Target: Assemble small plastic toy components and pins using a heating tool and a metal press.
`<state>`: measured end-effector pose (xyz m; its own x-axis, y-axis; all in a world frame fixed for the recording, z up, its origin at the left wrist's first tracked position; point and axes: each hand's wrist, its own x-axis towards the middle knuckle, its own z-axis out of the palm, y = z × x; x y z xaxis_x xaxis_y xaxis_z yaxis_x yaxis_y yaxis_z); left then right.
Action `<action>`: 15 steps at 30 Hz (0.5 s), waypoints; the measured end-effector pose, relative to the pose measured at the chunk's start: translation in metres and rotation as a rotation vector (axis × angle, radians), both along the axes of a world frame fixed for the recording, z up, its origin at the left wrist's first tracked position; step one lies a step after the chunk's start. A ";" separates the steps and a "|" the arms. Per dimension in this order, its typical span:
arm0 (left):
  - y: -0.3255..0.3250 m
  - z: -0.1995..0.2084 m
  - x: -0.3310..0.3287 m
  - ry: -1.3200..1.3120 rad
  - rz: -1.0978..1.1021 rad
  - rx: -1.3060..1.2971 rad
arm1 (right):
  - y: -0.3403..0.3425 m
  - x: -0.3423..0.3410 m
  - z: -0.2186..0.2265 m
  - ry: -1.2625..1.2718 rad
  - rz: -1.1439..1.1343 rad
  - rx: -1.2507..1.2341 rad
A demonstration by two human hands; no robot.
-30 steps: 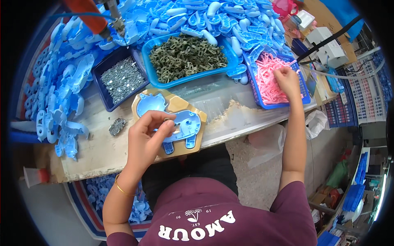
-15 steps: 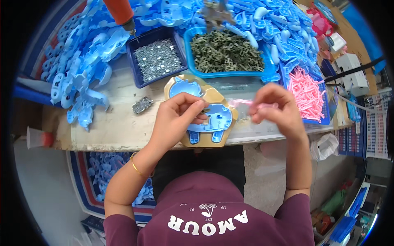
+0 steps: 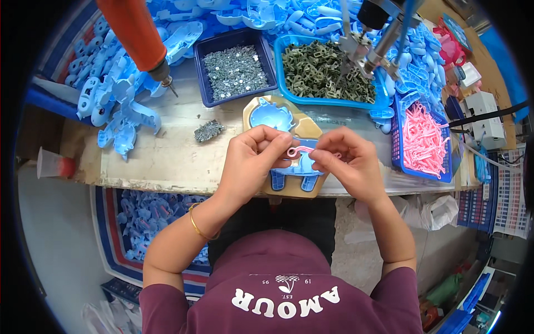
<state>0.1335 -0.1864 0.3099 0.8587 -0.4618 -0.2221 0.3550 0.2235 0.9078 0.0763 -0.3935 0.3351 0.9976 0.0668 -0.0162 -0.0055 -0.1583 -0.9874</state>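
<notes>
A thin pink plastic strap (image 3: 303, 148) with ringed ends stretches between my hands, above the blue animal-shaped shell. My right hand (image 3: 350, 161) is closed in a pinch on it. My left hand (image 3: 257, 158) is closed too, its thumb and forefinger against the strap's ringed end; what lies between those fingertips is hidden. Below, a gold-coloured fixture (image 3: 307, 123) holds a round blue plastic shell (image 3: 271, 116) at its far end and a blue shell with two legs (image 3: 309, 182) nearer me, partly covered by my hands.
A navy tray (image 3: 208, 103) holds small silvery screws; a light-blue tray (image 3: 334, 102) holds dark green clips. Pink straps fill a blue basket (image 3: 397, 153). Screws lie in a small heap (image 3: 208, 131). An orange power screwdriver (image 3: 133, 36) and a metal tool head (image 3: 370, 55) hang overhead. Blue parts (image 3: 119, 106) pile behind.
My right hand has come left with the pink strap, up to my left hand. A dark green piece seen in my left fingertips before no longer shows. The view has shifted; the screwdriver looms larger.
</notes>
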 end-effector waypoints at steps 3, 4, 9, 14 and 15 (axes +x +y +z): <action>-0.002 -0.003 -0.003 -0.012 0.038 -0.020 | 0.011 -0.006 -0.002 -0.075 -0.080 -0.125; -0.003 -0.002 -0.004 -0.012 0.053 -0.013 | 0.013 -0.007 -0.003 -0.140 -0.139 -0.241; -0.002 -0.003 -0.006 -0.013 0.069 -0.054 | 0.015 -0.011 -0.011 -0.309 -0.139 -0.351; 0.012 0.000 0.000 -0.061 -0.146 0.106 | 0.011 -0.004 0.000 -0.238 0.074 -0.325; 0.013 0.000 0.001 -0.060 -0.145 0.107 | 0.013 -0.003 0.002 -0.237 0.076 -0.324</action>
